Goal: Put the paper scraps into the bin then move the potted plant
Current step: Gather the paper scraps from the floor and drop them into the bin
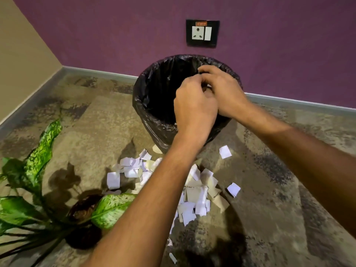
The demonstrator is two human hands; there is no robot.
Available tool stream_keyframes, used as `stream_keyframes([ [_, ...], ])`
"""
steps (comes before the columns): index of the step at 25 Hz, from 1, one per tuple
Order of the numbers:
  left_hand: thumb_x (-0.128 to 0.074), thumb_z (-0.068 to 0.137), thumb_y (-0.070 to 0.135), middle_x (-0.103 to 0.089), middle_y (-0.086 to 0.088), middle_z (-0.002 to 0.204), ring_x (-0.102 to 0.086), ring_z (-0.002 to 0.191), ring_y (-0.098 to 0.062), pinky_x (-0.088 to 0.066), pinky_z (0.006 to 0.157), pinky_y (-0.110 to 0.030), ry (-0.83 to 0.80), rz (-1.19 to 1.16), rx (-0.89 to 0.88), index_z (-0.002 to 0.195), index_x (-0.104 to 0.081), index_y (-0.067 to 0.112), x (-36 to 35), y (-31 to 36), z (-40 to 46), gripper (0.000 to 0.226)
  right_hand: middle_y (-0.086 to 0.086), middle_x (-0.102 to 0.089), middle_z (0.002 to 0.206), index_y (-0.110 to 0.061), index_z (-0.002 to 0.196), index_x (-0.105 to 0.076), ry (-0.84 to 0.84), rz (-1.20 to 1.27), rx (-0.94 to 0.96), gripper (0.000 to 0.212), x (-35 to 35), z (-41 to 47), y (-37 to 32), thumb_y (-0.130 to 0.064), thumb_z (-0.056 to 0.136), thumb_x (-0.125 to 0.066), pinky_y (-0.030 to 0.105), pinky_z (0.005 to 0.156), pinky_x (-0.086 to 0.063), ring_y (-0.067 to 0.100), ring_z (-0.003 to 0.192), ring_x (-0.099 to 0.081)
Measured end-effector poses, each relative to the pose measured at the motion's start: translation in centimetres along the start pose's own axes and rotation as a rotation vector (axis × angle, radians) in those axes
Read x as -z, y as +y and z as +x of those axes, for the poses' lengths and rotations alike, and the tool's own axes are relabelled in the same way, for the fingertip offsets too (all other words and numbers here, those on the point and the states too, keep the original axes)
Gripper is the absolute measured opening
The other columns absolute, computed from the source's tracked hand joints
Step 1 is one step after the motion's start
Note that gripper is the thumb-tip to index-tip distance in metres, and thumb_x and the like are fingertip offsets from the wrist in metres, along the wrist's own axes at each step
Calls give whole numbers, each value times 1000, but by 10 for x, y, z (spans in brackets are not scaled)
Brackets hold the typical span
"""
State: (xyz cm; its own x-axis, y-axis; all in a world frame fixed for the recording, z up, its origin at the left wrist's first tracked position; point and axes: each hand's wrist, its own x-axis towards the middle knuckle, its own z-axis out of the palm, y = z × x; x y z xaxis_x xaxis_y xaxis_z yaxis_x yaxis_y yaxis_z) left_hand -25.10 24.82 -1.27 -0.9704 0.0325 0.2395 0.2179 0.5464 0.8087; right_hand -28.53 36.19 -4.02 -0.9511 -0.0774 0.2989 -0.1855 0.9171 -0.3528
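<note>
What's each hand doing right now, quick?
Left hand: fingers curled over the bin; contents cannot be told.
Right hand: likewise curled, contents hidden.

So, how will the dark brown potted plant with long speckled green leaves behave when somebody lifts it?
The dark brown potted plant probably tips easily: its long leaves spread far to one side of the small pot. The thin stalks look floppy, so lifting by the pot seems safer. The glossy pot surface may be slippery.
</note>
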Motion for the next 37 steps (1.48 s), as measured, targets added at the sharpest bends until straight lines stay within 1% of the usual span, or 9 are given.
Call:
stream_keyframes([
  [5, -52, 87, 5, -66, 3, 111, -61, 101, -10, -45, 80, -17, 46, -55, 32, 118, -63, 17, -21, 4, 19, 35, -5, -40, 147, -21, 126, -57, -37, 10, -16, 37, 4, 18, 20, -16, 89, -55, 35, 105, -37, 19, 130, -43],
  [10, -50, 82, -1, -67, 1, 107, -62, 99, -13, -54, 86, -34, 71, -121, 36, 111, -65, 14, -39, 8, 24, 36, -5, -44, 142, -19, 123, -57, 17, 71, -21, 33, 1, 14, 38, -21, 89, -56, 34, 105, -37, 18, 126, -45],
  [14, -50, 84, -3, -62, -1, 123, -57, 113, -13, -47, 97, -28, 101, -162, 19, 122, -60, 13, -51, -4, 2, 42, -6, -53, 131, -25, 121, -56, 82, 194, -60, 31, -18, 6, 39, -15, 92, -51, 33, 99, -42, 14, 117, -50],
  [17, -48, 88, -4, -56, -6, 133, -51, 123, -15, -42, 104, -28, 121, -242, -8, 129, -55, 7, -50, -17, -35, 43, 10, -58, 124, -5, 119, -59, 170, 68, 87, 33, -28, -18, 26, 0, 87, -55, 39, 93, -45, 28, 113, -54],
  [21, -49, 87, -8, -54, -11, 131, -52, 121, -16, -42, 100, -17, 237, -351, -128, 125, -56, 1, -35, -32, -88, 40, 8, -66, 105, -7, 100, -67, 423, 3, 334, 15, -24, -61, -2, -12, 90, -58, 39, 85, -42, 26, 98, -59],
  [26, -49, 82, -14, -59, -14, 123, -57, 115, -22, -51, 93, -39, 255, -349, -263, 119, -59, -4, -9, -47, -120, 40, 11, -64, 89, -6, 95, -67, 530, -44, 465, 21, -10, -93, -29, -3, 75, -60, 41, 67, -43, 29, 76, -57],
  [31, -54, 81, -9, -65, -8, 104, -59, 96, -17, -49, 83, -29, 35, -61, -302, 105, -66, 3, -8, -136, -184, 30, 6, -61, 80, -11, 94, -65, 153, -90, 589, 22, -75, -176, -14, -23, 78, -57, 34, 52, -48, 25, 66, -58],
  [34, -60, 85, 9, -58, -7, 129, -50, 120, -23, -45, 98, -42, -211, 342, -93, 127, -55, 14, -15, -192, -204, 42, 9, -55, 122, -21, 127, -48, -347, -271, 380, 54, -129, -211, 13, -49, 81, -53, 38, 63, -54, 30, 106, -57],
  [37, -63, 86, 34, -17, -3, 156, -14, 145, -33, -27, 112, -57, -410, 633, 127, 148, -22, 30, -13, -228, -201, 74, 1, -13, 157, -35, 149, -11, -647, -343, 136, 89, -157, -226, 26, -67, 77, -53, 44, 88, -50, 29, 139, -25],
])
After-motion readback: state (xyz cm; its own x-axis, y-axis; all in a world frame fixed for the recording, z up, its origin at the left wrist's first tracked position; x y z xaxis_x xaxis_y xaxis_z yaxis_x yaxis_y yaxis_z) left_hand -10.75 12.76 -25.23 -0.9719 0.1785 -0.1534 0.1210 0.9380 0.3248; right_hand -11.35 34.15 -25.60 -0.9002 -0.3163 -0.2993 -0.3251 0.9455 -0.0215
